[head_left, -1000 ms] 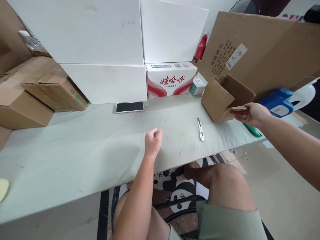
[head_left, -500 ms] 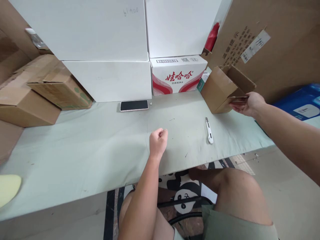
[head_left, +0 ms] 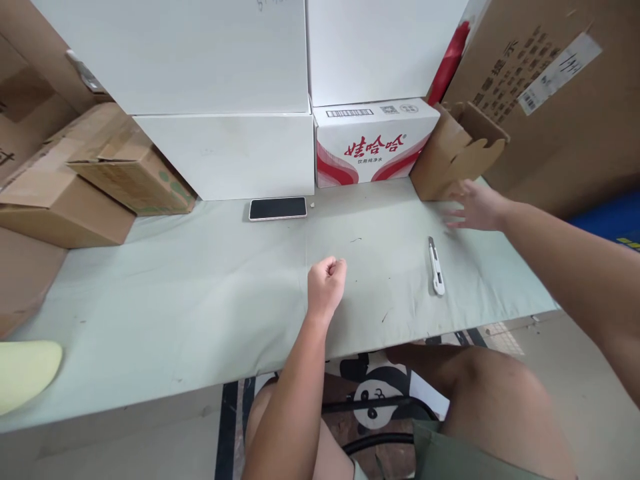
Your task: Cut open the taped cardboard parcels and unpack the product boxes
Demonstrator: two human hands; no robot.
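My left hand point(head_left: 327, 283) rests on the pale green table point(head_left: 200, 293) as a closed fist with nothing showing in it. My right hand point(head_left: 474, 207) hovers over the table's right side, fingers spread and slightly blurred, holding nothing. Just beyond it a small open cardboard box point(head_left: 455, 153) stands against the red-and-white printed carton point(head_left: 370, 141). A white utility knife point(head_left: 437, 265) lies on the table between my two hands, nearer the right one.
A black phone point(head_left: 277, 208) lies face up by the stacked white boxes point(head_left: 200, 87). Brown cartons point(head_left: 75, 180) sit at the left, a large cardboard sheet point(head_left: 555, 93) at the right. A pale yellow object point(head_left: 25, 373) lies at the table's left edge.
My right hand let go of the small cardboard box, which now stands farther back by the printed carton, and the hand has opened. The left fist stayed put.
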